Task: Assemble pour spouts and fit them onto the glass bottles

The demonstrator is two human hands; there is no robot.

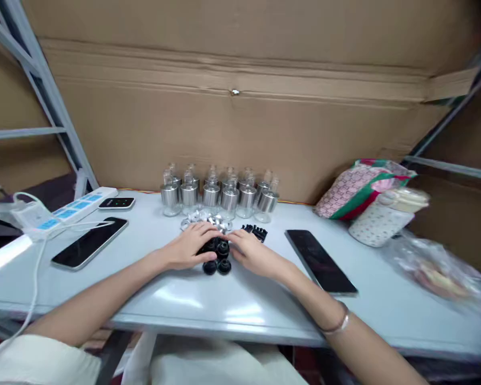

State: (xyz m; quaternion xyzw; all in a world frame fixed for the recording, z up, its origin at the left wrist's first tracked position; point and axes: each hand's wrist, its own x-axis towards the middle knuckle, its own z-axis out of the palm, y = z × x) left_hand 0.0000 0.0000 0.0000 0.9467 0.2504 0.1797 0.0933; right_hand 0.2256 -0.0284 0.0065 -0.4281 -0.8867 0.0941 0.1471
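My left hand (190,244) and my right hand (251,252) rest on the pale table (208,299), meeting over a small heap of black round caps (217,258). Their fingertips touch the heap; whether either hand grips a cap is hidden. Just behind the hands lies a pile of small silver rings (205,219), and a few black ribbed pieces (255,231) sit beside my right hand. Farther back stand several small glass bottles with silver collars (220,193) in two rows.
A phone (88,242) lies at the left, another dark phone (319,260) at the right. A white power strip (70,209) with cables and a small black device (116,202) sit at the back left. A patterned bag (358,188), a white dotted pouch (380,220) and a plastic bag (436,270) are at the right. Cardboard walls the back.
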